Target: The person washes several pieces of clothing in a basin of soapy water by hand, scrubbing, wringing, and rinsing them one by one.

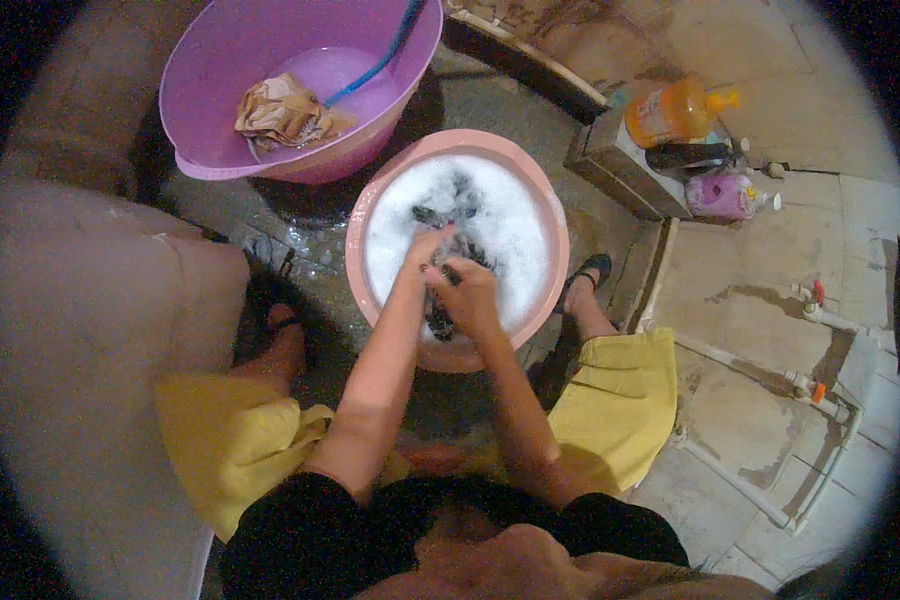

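Observation:
A round pink basin point(558, 230) full of white suds point(525, 225) stands on the floor between my feet. Both hands are over its middle, close together, closed on a wet dark cloth point(440, 322). My left hand point(428, 248) grips it at the far side, its fingertips partly lost in foam and fabric. Nearer to me, my right hand point(470, 297) has its fingers wrapped round a bunched part. One end of the fabric hangs toward the basin's near wall, and other dark bits poke through the foam. The rest of it is hidden under the suds.
A large purple tub point(195, 110) at the far left holds water, a tan cloth point(282, 112) and a blue hose point(375, 70). On a ledge at the right are an orange bottle point(665, 113) and a purple bottle point(720, 197). Pipes with red-handled taps point(818, 292) run along the right wall.

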Motion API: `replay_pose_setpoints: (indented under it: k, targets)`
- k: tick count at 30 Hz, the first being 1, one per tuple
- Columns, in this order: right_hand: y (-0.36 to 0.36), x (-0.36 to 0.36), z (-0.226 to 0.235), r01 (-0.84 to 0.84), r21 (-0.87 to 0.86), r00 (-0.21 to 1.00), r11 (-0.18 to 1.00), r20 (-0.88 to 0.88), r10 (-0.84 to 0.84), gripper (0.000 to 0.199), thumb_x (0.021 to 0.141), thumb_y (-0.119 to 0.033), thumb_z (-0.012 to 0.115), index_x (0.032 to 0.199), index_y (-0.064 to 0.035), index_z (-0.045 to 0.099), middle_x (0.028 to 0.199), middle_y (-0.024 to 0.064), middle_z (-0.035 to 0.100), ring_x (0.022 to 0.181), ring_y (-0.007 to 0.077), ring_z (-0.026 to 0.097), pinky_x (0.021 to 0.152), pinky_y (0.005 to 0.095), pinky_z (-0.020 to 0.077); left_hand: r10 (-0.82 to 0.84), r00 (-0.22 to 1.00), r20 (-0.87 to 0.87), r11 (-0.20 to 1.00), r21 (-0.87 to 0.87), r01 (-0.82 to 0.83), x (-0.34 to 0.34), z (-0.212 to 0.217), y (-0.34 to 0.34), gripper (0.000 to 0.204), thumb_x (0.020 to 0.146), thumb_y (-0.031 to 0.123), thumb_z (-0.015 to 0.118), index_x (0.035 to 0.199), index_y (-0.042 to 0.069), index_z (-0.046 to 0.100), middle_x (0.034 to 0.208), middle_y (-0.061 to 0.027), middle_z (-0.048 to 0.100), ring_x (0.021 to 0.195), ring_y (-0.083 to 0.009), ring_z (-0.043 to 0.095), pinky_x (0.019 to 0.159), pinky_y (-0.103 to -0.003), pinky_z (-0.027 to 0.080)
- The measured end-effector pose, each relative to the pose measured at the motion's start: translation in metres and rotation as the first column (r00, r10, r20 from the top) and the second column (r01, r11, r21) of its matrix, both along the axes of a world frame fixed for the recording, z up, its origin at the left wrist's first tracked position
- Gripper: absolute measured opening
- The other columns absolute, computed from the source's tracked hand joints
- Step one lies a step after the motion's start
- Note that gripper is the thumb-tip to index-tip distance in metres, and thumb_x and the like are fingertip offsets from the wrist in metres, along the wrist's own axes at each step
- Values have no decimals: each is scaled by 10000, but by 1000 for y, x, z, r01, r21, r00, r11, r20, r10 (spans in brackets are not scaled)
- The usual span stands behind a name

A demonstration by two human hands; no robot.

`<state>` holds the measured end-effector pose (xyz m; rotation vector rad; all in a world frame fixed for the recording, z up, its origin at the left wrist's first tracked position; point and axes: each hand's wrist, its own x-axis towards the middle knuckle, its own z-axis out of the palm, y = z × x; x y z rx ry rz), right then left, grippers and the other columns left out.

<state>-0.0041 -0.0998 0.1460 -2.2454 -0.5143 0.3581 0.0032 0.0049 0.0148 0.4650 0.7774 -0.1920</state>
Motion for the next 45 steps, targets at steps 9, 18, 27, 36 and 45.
replay_pose_setpoints:
  k: [9, 18, 27, 36, 45]
  targets:
    - [-27, 30, -67, 495, 7, 867, 869, 55, -495, 290, 857, -240, 564, 788, 39, 595, 731, 157, 612, 670, 237, 561, 620, 348, 442, -77, 994, -81, 982, 165, 89, 20, -3, -45, 367, 878, 270, 503, 1072, -36, 559, 928, -126, 609, 742, -243, 570, 633, -356, 473]
    - [-52, 138, -97, 297, 399, 916, 868, -375, -142, 303, 863, -295, 524, 909, -11, 619, 786, 102, 631, 728, 191, 578, 676, 314, 450, 51, 970, 237, 885, 440, -154, 48, 131, -60, 321, 887, 333, 555, 910, 20, 624, 777, -20, 603, 661, -111, 545, 583, -282, 442]
    - [-67, 95, -69, 759, 235, 462, 608, -852, -248, 507, 857, -489, 568, 1095, -41, 574, 997, 93, 623, 879, 246, 594, 786, 371, 485, -540, 836, -99, -50, 995, 85, 9, 83, -88, 335, 802, 275, 577, 952, -24, 568, 897, -218, 600, 856, -382, 603, 739, -455, 478]
    - [-78, 122, -164, -178, -447, 983, 876, -120, 138, 307, 787, -99, 531, 1078, -7, 564, 982, 235, 587, 929, 382, 569, 832, 422, 444, -415, 870, -265, 489, 741, 459, 17, 32, -39, 402, 819, 408, 572, 818, 12, 642, 862, -154, 658, 781, -348, 634, 671, -463, 512]
    - [45, -26, -4, 14, -56, 976, 998, 218, -1, 201, 806, -214, 584, 865, -31, 641, 877, 216, 612, 796, 390, 599, 718, 445, 473, 94, 949, 301, 969, -248, -18, -25, -46, 4, 521, 866, 389, 593, 1226, 36, 460, 1045, -184, 567, 886, -296, 593, 830, -423, 501]
